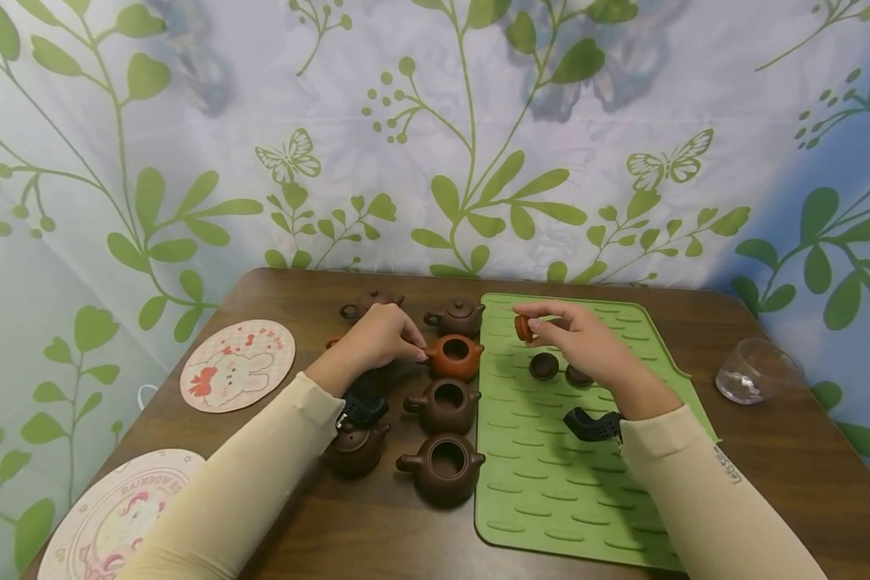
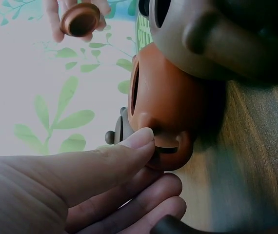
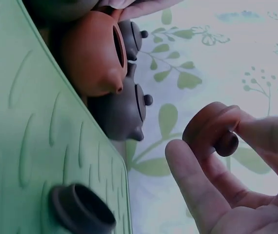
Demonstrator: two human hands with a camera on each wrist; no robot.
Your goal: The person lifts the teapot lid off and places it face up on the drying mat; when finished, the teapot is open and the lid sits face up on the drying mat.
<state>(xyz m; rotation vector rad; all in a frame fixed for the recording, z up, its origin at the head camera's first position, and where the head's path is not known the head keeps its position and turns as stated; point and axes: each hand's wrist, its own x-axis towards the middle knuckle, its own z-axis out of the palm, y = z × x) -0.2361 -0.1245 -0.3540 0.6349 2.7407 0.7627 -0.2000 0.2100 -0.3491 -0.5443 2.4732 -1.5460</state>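
Between thumb and fingers my left hand [image 1: 379, 338] pinches the handle of an orange-brown teapot [image 1: 458, 358], which stands lidless on the table. In the left wrist view the thumb presses on the top of the handle [image 2: 170, 158]. My right hand [image 1: 576, 334] holds an orange-brown teapot lid [image 3: 209, 127] by its edge, raised over the green mat [image 1: 522, 459]. Two dark brown lids [image 1: 544, 366] [image 1: 578, 375] lie on the mat below that hand. Nearer to me stand two lidless dark teapots [image 1: 445, 405] [image 1: 435, 475].
Lidded dark teapots stand behind [image 1: 458, 316] and at the left, one under my left wrist [image 1: 355, 451]. Two round picture mats, one with a rabbit [image 1: 238, 366] and one pink [image 1: 130, 507], lie on the left. A clear glass [image 1: 743, 379] stands at the right.
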